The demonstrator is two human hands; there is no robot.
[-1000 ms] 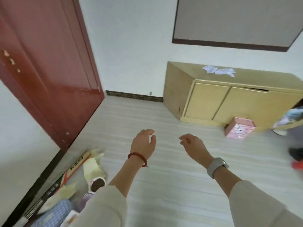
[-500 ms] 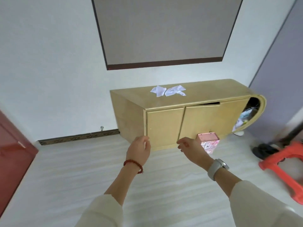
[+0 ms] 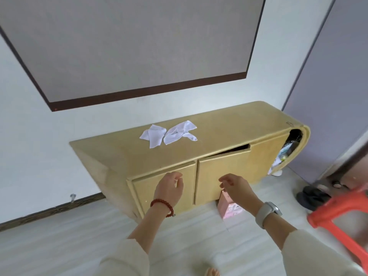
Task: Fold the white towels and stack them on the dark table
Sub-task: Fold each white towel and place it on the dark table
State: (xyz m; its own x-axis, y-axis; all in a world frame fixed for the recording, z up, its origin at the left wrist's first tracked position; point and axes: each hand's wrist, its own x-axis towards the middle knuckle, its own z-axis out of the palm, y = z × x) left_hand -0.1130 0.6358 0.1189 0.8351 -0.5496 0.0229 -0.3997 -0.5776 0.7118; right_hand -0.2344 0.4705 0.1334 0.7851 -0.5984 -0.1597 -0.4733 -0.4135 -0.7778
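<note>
Two crumpled white towels lie side by side on top of a low yellow cabinet [image 3: 229,132]: the left towel [image 3: 154,134] and the right towel [image 3: 180,132]. Both of my hands are raised in front of the cabinet doors, well short of the towels. My left hand [image 3: 169,189], with a red bead bracelet, has loosely curled fingers and holds nothing. My right hand [image 3: 238,188], with a grey watch on the wrist, is likewise relaxed and holds nothing. No dark table is in view.
The cabinet's right door [image 3: 223,174] stands slightly ajar. A pink box [image 3: 229,208] sits on the floor against it. An orange stool [image 3: 342,214] is at the right, dark shoes [image 3: 310,196] behind it. A grey panel [image 3: 129,46] hangs on the wall above.
The view has swung from the red door to the cabinet and come closer; the towels now appear larger and nearer. Both hands stay raised and empty.
</note>
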